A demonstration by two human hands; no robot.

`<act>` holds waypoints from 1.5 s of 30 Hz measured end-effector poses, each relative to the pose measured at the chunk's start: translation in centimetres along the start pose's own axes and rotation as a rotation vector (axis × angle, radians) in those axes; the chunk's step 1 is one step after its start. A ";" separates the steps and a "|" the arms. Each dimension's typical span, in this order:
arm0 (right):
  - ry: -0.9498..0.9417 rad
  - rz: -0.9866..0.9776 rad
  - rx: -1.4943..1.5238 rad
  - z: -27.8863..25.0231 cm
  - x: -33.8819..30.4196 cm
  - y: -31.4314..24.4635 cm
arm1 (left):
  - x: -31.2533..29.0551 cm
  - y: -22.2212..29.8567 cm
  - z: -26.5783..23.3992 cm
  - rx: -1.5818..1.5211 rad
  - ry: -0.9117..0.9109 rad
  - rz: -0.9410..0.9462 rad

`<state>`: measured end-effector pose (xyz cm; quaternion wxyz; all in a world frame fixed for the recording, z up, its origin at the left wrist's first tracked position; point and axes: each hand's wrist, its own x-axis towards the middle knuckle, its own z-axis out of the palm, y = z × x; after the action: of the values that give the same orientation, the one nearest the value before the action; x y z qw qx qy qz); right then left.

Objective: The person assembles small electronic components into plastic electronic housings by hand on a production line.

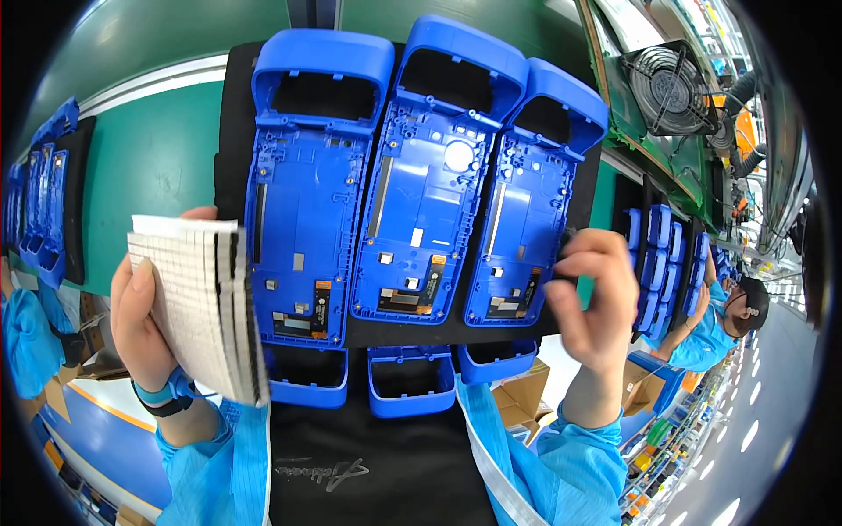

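My left hand [140,320] is closed on a stack of white sheets [189,302] with black strips along one side, held upright left of the housings. Three blue plastic housings lie side by side, insides up: a left one [307,206], a middle one [430,197] and a right one [524,206]. Each has a framed opening at its far end, a long dark strip and a small black flex piece near its lower end. Beside the right housing's lower right edge, my right hand [601,298] has curled fingers; something small and dark shows at the fingertips, too unclear to name.
The housings rest on a black mat [403,335] over a green bench [145,167]. More blue housings stand at left [53,193] and right [658,272]. A black fan [667,88] is at the far right. Cardboard boxes [522,394] sit below; a person [719,320] works at right.
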<state>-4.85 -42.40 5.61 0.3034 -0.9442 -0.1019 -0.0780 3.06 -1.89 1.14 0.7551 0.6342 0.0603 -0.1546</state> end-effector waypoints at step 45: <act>1.104 0.407 0.701 10.2 -9.8 -8.2 | 15.6 4.6 4.7 -0.328 -1.006 -0.454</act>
<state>-15.43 -31.35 -0.09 0.6074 -0.6123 0.2279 -0.4520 18.69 -8.28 1.90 0.7271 0.3285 -0.1485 -0.5842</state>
